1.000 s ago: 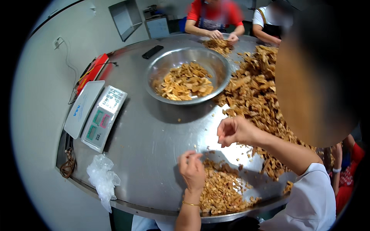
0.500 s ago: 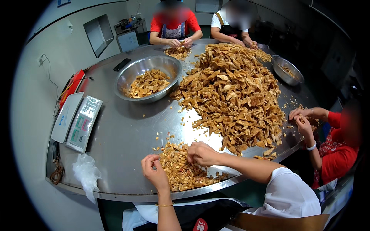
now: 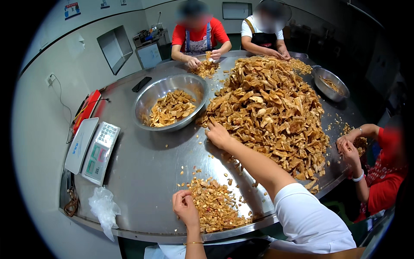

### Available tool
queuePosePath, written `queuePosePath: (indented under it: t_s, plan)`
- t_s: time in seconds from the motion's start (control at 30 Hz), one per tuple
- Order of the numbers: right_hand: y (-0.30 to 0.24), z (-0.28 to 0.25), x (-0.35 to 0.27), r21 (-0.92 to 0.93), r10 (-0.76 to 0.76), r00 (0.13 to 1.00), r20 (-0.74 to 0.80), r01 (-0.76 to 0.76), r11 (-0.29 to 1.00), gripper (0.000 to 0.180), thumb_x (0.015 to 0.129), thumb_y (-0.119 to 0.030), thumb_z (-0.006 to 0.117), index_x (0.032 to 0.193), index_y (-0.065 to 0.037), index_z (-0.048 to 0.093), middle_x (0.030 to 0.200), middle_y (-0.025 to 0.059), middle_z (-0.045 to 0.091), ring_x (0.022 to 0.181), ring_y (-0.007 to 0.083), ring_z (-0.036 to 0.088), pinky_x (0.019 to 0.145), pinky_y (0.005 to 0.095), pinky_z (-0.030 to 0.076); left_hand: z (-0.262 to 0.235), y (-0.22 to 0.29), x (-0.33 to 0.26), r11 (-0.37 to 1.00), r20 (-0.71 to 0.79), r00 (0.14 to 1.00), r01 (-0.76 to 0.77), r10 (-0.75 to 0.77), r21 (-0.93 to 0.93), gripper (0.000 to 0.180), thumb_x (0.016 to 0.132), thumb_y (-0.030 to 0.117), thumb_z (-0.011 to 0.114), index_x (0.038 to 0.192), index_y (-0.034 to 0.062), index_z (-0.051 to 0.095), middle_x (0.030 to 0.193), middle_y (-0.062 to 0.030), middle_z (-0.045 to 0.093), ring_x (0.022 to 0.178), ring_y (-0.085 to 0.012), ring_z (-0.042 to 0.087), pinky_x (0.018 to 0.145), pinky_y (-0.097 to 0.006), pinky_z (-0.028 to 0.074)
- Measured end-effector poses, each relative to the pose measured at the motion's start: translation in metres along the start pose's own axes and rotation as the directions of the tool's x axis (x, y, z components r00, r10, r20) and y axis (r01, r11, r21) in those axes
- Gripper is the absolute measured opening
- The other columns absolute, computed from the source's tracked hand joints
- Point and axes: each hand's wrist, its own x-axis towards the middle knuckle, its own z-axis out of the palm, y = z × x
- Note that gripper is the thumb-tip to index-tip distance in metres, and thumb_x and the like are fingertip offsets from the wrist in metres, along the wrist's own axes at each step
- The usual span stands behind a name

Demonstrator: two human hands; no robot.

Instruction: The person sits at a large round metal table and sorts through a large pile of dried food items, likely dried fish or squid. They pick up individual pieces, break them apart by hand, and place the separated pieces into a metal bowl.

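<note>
A big heap of dried golden-brown pieces point(image 3: 276, 114) rises on the metal table. Stretched across the table, my right hand point(image 3: 219, 134) is at the heap's left edge, its fingertips drawn together against the pieces; what they grip is hidden. My left hand point(image 3: 186, 209) stays near the front edge, its fingers curled in and whatever they hold not visible. It rests beside a low pile of small yellowish bits point(image 3: 217, 205), some reddish. Between the heap and the phone stands a wide steel bowl point(image 3: 142, 116) part-filled with the dried pieces.
At left lie a scale point(image 3: 101, 149), a crumpled clear plastic bag point(image 3: 105, 209), a red object point(image 3: 88, 110) and a black phone point(image 3: 142, 84). A smaller steel bowl point(image 3: 340, 93) stands at far right. Two people work across the table, another person's hands point(image 3: 351, 146) at right.
My right hand has left the small pile and reached forward to the big heap. My left hand stays beside the small pile. The whole view has shifted slightly.
</note>
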Motion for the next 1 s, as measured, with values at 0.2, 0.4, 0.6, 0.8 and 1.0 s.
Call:
queuePosePath:
  t_s: [0.2,0.4,0.6,0.8,1.0]
  plan:
    - [-0.01,-0.046,-0.046,0.919,0.499,0.8,0.332,-0.394,0.02,0.012,0.07,0.002,0.052,0.082,0.003,0.056,0.078,0.0109,0.055,0.067,0.0182,0.055,0.06,0.0291,0.048,0.028,0.001,0.012,0.935,0.09,0.982,0.184,-0.164,-0.303,0.012,0.075,-0.006,0.043,0.081,-0.0039,0.053,0.083,-0.0079,0.052,0.071,-0.0112,0.052,0.063,-0.021,0.044]
    - [-0.072,-0.096,-0.103,0.624,0.239,0.675,0.698,-0.409,-0.666,0.02,0.071,0.001,0.057,0.091,0.002,0.052,0.085,0.0086,0.055,0.074,0.0159,0.055,0.062,0.0274,0.052,0.041,-0.005,0.016,0.83,0.318,0.919,0.36,-0.235,-0.426,0.023,0.08,0.003,0.046,0.102,-0.0041,0.05,0.092,-0.0107,0.055,0.072,-0.0101,0.053,0.062,-0.02,0.045]
    - [-0.091,-0.089,-0.114,0.683,0.224,0.744,0.629,-0.391,-0.617,0.024,0.07,0.0,0.059,0.094,0.001,0.053,0.08,0.0042,0.056,0.071,0.0105,0.054,0.06,0.0216,0.047,0.043,-0.008,0.015,0.791,0.435,0.872,0.425,-0.227,-0.439,0.024,0.074,0.001,0.056,0.097,-0.0042,0.054,0.083,-0.0085,0.058,0.07,-0.0095,0.054,0.063,-0.02,0.046]
    - [-0.095,-0.089,-0.115,0.79,0.198,0.809,0.553,-0.434,-0.433,0.025,0.07,0.003,0.058,0.095,0.002,0.055,0.081,0.0036,0.056,0.068,0.0083,0.054,0.058,0.0192,0.045,0.037,-0.015,0.014,0.841,0.329,0.905,0.388,-0.271,-0.376,0.017,0.069,-0.006,0.059,0.084,-0.0035,0.053,0.078,-0.0073,0.056,0.068,-0.0094,0.054,0.059,-0.02,0.048]
    - [-0.1,-0.1,-0.111,0.826,0.207,0.807,0.553,-0.5,-0.259,0.022,0.069,0.004,0.058,0.091,0.001,0.058,0.076,0.0023,0.055,0.067,0.0096,0.054,0.057,0.0199,0.045,0.036,-0.02,0.015,0.948,0.215,0.967,0.191,-0.138,-0.254,0.017,0.066,-0.006,0.061,0.08,-0.0024,0.052,0.071,-0.0026,0.051,0.059,-0.0061,0.05,0.051,-0.017,0.043]
